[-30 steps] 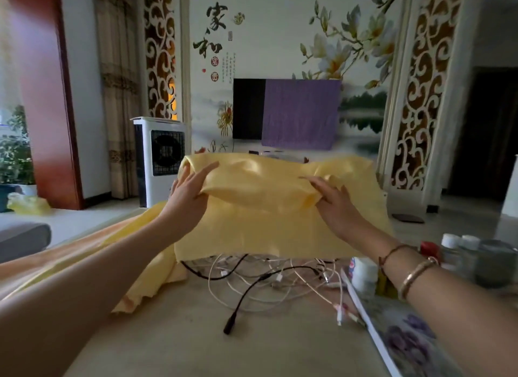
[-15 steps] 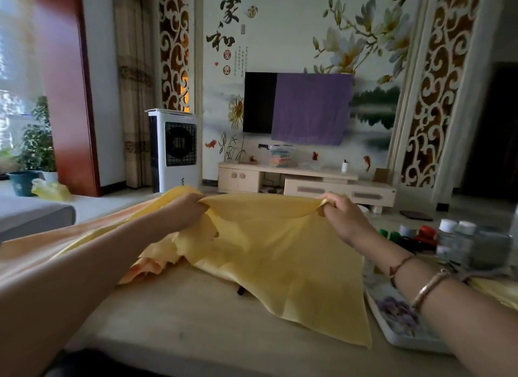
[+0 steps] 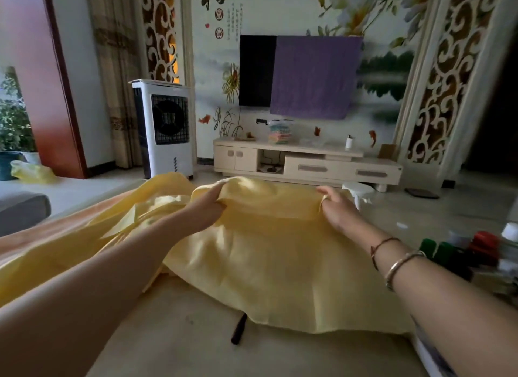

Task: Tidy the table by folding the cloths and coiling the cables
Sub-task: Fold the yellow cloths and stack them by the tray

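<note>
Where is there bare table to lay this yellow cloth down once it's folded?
Bare table lies at the near edge, between the yellow cloth's hem and the left forearm, broken only by a black cable end. The right side is crowded with bottles. Both the left hand and right hand grip the cloth.

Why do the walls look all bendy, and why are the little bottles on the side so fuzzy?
Head view: the wide-angle lens bows the carved wall panel and stretches the arms near the edges. Head view: the bottles at the right edge are smeared by blur, while the yellow cloth in the middle is clearer. Head view: the light is dim, brighter at the left.
</note>
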